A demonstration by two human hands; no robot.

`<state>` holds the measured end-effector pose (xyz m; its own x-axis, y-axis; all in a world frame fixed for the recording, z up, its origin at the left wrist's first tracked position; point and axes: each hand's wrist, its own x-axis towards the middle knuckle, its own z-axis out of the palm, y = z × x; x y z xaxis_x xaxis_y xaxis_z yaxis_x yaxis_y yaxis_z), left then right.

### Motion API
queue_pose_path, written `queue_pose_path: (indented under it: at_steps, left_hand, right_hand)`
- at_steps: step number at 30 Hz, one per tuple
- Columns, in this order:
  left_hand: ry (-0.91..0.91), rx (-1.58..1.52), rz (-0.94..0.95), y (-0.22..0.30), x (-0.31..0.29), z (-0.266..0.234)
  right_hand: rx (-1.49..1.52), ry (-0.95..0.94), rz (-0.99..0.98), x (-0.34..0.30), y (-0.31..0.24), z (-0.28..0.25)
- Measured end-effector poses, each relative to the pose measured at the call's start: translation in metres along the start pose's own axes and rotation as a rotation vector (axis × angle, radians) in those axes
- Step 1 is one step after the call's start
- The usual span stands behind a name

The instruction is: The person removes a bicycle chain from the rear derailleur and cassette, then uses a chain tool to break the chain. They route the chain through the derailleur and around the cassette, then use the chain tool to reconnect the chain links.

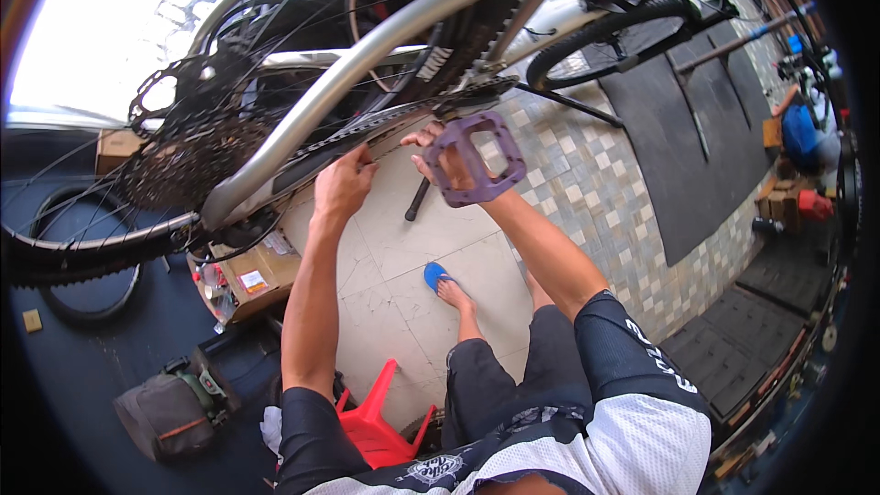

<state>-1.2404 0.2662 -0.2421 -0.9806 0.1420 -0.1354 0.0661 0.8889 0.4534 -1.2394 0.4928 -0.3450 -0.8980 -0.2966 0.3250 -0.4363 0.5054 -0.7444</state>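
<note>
A bicycle with a silver frame (367,50) is held up in front of me. Its chain (357,126) runs from the rear cassette (188,165) to the crank. At the lower run of the chain, my left hand (341,188) has its fingers pinched together; they appear to hold the chain, though the fingertips partly hide it. My right hand (451,168) reaches up behind a purple platform pedal (507,156), which covers part of it. Its fingers are slightly curled and apart from the thumb, close to the chain, with nothing visible between them.
A red plastic stool (376,417) stands by my left arm. A cardboard box (261,270), a grey bag (165,412) and a loose tyre (87,307) are at the left. Farther right are a dark mat (687,147) and another bicycle wheel (610,41).
</note>
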Motion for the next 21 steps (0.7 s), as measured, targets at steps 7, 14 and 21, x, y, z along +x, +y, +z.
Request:
queue_pose_path:
  at_steps: [7,14,21]
  left_hand:
    - [-0.018,-0.040,0.007,0.001,0.001,0.004]
    - [-0.008,-0.073,-0.037,-0.014,-0.001,0.017]
    - [0.010,-0.115,0.083,-0.015,-0.003,0.016]
  right_hand:
    - [-0.032,-0.081,-0.196,0.033,-0.009,0.008]
    - [0.126,-0.175,-0.170,0.039,-0.018,0.013]
    - [0.111,-0.305,-0.177,0.047,-0.021,0.003]
